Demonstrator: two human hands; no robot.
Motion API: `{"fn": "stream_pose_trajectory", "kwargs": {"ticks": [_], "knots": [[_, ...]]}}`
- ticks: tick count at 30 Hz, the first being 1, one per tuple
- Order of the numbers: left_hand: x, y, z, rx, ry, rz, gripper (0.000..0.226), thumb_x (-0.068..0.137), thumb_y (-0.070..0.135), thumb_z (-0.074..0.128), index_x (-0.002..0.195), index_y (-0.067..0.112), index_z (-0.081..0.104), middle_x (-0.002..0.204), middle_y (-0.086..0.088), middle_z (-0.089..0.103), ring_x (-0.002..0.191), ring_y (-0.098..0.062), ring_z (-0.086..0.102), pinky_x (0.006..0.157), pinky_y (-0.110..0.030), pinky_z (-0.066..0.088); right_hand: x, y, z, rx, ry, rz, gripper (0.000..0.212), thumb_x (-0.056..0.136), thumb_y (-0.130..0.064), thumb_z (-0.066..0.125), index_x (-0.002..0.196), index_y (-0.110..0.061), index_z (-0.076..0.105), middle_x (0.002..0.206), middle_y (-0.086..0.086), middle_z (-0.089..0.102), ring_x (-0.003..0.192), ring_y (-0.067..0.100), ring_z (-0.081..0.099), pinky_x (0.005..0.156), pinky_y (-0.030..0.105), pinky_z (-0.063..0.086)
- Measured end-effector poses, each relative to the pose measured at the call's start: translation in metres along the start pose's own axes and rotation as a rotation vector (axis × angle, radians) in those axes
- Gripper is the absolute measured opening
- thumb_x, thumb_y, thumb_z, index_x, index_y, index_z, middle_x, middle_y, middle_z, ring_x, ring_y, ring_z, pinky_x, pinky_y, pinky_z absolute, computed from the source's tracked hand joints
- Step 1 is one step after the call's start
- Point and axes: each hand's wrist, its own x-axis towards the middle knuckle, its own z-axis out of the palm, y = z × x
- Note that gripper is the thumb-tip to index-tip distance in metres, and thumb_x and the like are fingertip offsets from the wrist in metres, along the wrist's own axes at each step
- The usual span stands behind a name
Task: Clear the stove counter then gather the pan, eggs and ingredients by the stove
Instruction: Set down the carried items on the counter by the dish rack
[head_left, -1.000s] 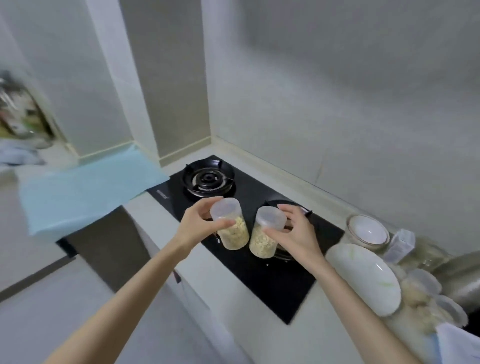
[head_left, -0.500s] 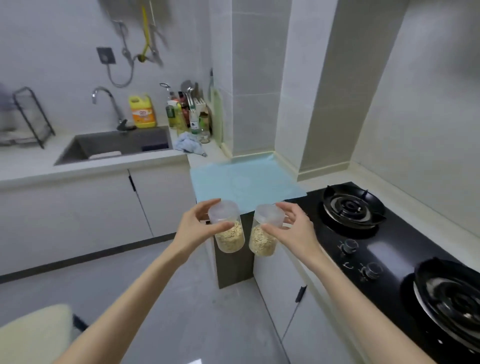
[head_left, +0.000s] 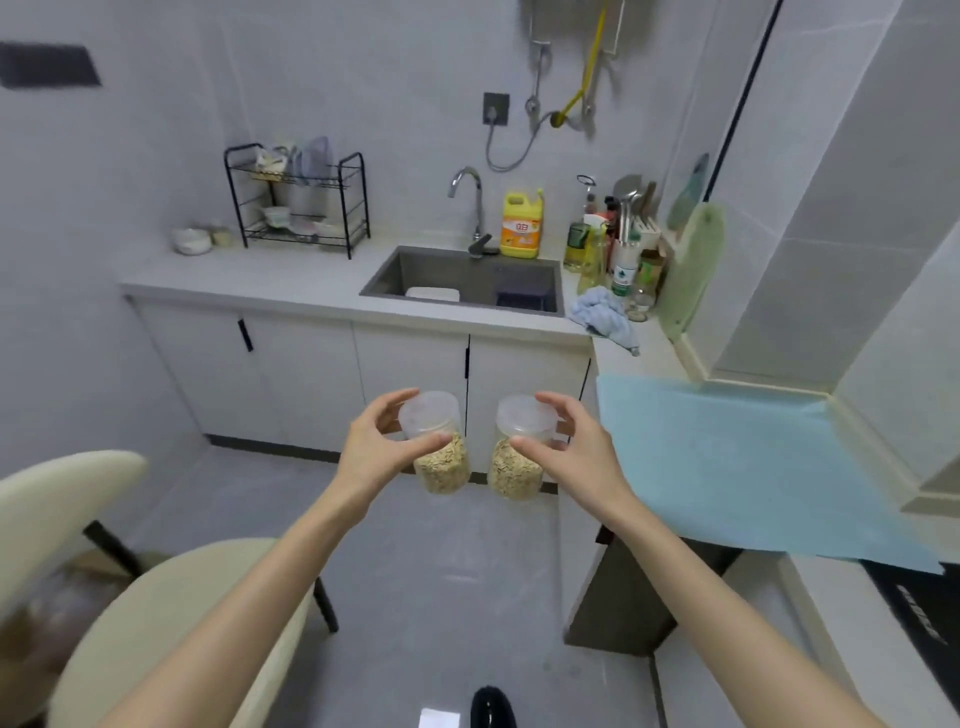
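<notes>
Over the grey floor (head_left: 441, 597), mid-air: left hand (head_left: 374, 454) grips left jar (head_left: 440, 457) near its lid, fingers curled round it; right hand (head_left: 579, 460) grips right jar (head_left: 515, 465) likewise. Both jars clear, part-filled with grain, side by side, apart. Right: blue mat (head_left: 727, 467) on counter (head_left: 631, 358). Beyond: sink (head_left: 415, 270).

Head cam, faces fwd & down toward sink (head_left: 447, 270), mid-range.
</notes>
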Motion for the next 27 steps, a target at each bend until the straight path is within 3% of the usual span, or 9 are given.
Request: {"fn": "stream_pose_trajectory", "kwargs": {"ticks": [3,9,15,27], "knots": [[0.046,-0.012,-0.021,0.026,0.073,0.003,0.069,0.063,0.028,0.087,0.125,0.027,0.057,0.121,0.009,0.059,0.114,-0.006,0.052,0.078,-0.011,0.039,0.061,-0.003,0.033,0.027,-0.07,-0.03,0.061,0.076,-0.029,0.078,0.131,-0.026,0.05,0.125,-0.01,0.051,0.105,0.002,0.049,0.081,0.013,0.044],[0.149,-0.025,-0.053,0.087,0.197,-0.004,0.068,0.064,0.028,0.087,0.125,0.027,0.056,0.116,0.014,0.058,0.109,-0.003,0.052,0.081,-0.012,0.038,0.189,-0.007,0.09,0.053,-0.207,-0.121,0.058,0.079,-0.028,0.076,0.131,-0.024,0.05,0.125,-0.01,0.051,0.113,0.008,0.048,0.091,0.023,0.047],[0.236,-0.024,-0.096,0.073,0.334,-0.035,0.066,0.063,0.024,0.088,0.122,0.029,0.058,0.113,0.023,0.058,0.103,0.014,0.049,0.078,-0.005,0.037,0.307,-0.025,0.148,0.053,-0.335,-0.182,0.055,0.077,-0.028,0.076,0.126,-0.026,0.053,0.124,-0.008,0.056,0.11,0.008,0.052,0.096,0.03,0.049],[0.395,-0.086,-0.208,0.074,0.499,-0.126,0.066,0.062,0.021,0.088,0.121,0.026,0.058,0.111,0.02,0.06,0.1,0.013,0.052,0.075,-0.005,0.04,0.488,-0.036,0.306,0.021,-0.494,-0.275,0.057,0.076,-0.03,0.076,0.127,-0.026,0.052,0.121,-0.012,0.054,0.111,0.009,0.051,0.093,0.032,0.05]]}}
